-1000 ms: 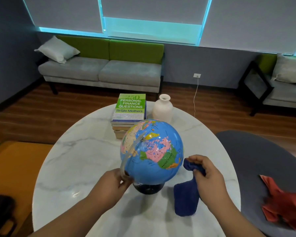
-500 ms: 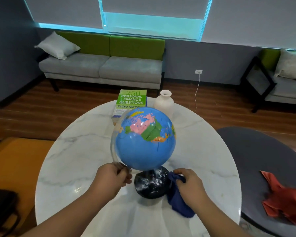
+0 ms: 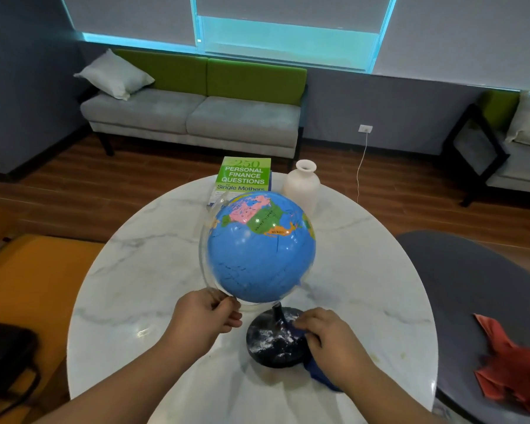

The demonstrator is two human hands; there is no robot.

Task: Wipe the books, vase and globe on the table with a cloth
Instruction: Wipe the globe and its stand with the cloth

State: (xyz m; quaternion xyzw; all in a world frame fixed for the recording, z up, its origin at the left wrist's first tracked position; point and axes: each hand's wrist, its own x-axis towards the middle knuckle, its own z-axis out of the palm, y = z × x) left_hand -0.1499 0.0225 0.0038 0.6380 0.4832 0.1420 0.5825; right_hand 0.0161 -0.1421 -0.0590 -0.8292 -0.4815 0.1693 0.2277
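- Lower centre of the frame: the right hand (image 3: pixel 331 341) presses a dark blue cloth (image 3: pixel 320 373) against the right side of the globe's glossy black round base (image 3: pixel 273 344); fingers curled over the cloth, grip closed on it.
- Just left of it, the left hand (image 3: pixel 204 316) pinches the lower end of the clear plastic arc (image 3: pixel 203 240) that curves round the globe, grip closed.
- The smooth blue globe (image 3: pixel 260 249) stands mid-frame on the round white marble-patterned table (image 3: pixel 135 270).
- Further up, a stack of books (image 3: pixel 244 175) with a green cover on top, and a matte white vase (image 3: pixel 302 185) just right of it; whether anything is inside the vase cannot be told.
- Lower right: a crumpled red cloth (image 3: pixel 508 374) on a grey seat (image 3: pixel 471 286).
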